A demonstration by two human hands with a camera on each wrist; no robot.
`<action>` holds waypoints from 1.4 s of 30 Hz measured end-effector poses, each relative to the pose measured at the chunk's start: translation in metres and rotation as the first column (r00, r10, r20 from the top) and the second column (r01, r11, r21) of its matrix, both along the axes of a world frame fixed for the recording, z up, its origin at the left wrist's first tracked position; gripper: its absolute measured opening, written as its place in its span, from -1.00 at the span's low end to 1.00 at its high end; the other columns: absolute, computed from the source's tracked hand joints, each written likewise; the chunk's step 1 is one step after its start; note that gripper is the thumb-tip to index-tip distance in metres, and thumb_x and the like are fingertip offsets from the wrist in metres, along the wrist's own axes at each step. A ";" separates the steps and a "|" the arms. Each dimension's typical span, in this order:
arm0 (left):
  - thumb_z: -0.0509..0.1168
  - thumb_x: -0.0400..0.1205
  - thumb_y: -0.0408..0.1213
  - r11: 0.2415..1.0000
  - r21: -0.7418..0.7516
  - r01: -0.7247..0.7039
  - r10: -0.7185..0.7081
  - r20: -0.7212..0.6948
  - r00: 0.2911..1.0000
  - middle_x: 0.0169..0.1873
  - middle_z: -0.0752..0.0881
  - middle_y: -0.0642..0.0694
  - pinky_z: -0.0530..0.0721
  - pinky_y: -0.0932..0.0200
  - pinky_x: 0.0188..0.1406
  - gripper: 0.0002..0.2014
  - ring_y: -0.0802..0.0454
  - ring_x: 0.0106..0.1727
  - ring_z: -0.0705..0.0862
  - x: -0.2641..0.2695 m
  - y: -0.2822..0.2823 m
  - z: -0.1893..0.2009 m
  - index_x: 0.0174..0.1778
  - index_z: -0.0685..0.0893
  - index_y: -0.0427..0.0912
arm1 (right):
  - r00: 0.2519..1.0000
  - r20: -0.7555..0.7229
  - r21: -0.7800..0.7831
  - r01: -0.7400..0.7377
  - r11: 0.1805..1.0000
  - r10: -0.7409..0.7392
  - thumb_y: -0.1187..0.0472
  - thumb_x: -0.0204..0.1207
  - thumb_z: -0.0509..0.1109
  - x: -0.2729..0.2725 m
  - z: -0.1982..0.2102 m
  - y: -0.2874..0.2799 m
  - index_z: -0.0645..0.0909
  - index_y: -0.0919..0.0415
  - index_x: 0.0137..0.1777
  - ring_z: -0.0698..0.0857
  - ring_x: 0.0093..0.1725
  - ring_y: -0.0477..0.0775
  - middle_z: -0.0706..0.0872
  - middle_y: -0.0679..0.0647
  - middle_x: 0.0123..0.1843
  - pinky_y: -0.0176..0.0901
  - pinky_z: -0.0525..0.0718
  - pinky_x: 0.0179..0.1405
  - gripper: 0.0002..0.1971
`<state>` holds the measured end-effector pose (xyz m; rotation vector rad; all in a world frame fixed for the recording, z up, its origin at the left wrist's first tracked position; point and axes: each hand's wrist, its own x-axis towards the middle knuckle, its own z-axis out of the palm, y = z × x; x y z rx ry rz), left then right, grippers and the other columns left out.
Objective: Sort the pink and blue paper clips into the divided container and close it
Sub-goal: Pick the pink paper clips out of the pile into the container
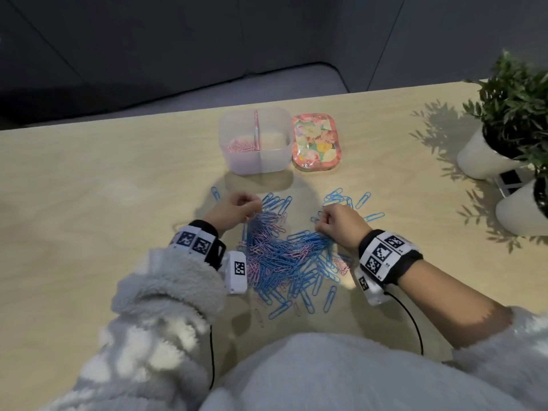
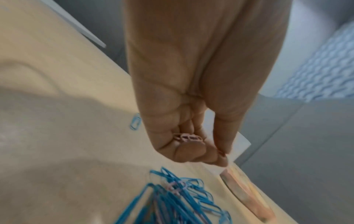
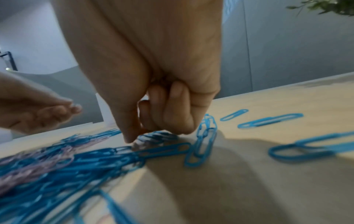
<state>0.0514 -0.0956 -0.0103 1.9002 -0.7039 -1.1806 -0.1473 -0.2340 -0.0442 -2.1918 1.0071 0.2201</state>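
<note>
A person sits at a wooden table over a tangled pile of paper clips, mostly blue with pink mixed through. The left hand is curled, cupping a few pink clips in its bent fingers, likely gathering a batch. The right hand pinches down into the blue clips, though what it grips cannot be told. Beyond stands the open divided container, pink clips in its left compartment, its floral lid just beside it.

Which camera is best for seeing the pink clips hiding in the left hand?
The left wrist view: pink clips sit in the left hand's curled fingers. The head view shows only that hand's back, the right wrist view just its knuckles.
</note>
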 end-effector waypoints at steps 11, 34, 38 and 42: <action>0.29 0.60 -0.31 0.997 0.064 0.051 -0.061 0.158 0.986 -0.39 0.59 -0.09 0.56 0.18 -0.28 -0.88 0.02 -0.36 0.55 -0.023 -0.001 -0.017 -0.25 0.56 -0.12 | 0.999 -0.044 -0.029 0.009 1.000 -0.010 0.21 0.38 0.46 0.004 0.005 -0.002 0.38 0.05 -0.49 0.59 -0.26 0.13 0.57 0.01 -0.41 -0.14 0.43 -0.27 -0.67; 0.22 0.58 -0.30 0.935 0.147 0.324 -0.353 0.500 0.791 -0.37 0.56 0.03 0.42 0.23 -0.36 -0.93 0.00 -0.29 0.53 -0.040 -0.007 -0.025 -0.19 0.56 -0.19 | 0.997 0.017 -0.204 0.071 0.976 -0.069 0.18 0.43 0.32 -0.018 0.015 -0.010 0.58 0.09 -0.35 0.65 -0.18 0.25 0.73 0.10 -0.30 -0.07 0.59 -0.20 -0.86; 0.23 0.61 -0.32 0.990 -0.032 0.136 -0.122 0.274 0.954 -0.41 0.57 0.02 0.42 0.36 -0.43 -0.87 0.14 -0.41 0.49 -0.032 -0.010 -0.016 -0.27 0.52 -0.15 | 0.991 -0.084 -0.083 -0.111 0.990 0.104 0.15 0.40 0.47 -0.027 0.009 -0.007 0.46 -0.01 -0.36 0.58 -0.21 0.10 0.62 -0.03 -0.34 -0.14 0.48 -0.20 -0.77; 0.22 0.61 -0.33 0.993 -0.099 -0.056 0.065 0.084 0.994 -0.48 0.54 0.08 0.44 0.38 -0.41 -0.79 0.15 -0.43 0.43 -0.016 -0.008 -0.009 -0.37 0.57 -0.16 | 0.991 -0.067 0.013 -0.116 0.993 0.117 0.24 0.46 0.40 -0.029 0.006 -0.012 0.37 0.02 -0.43 0.56 -0.32 0.11 0.56 -0.02 -0.45 -0.07 0.55 -0.18 -0.69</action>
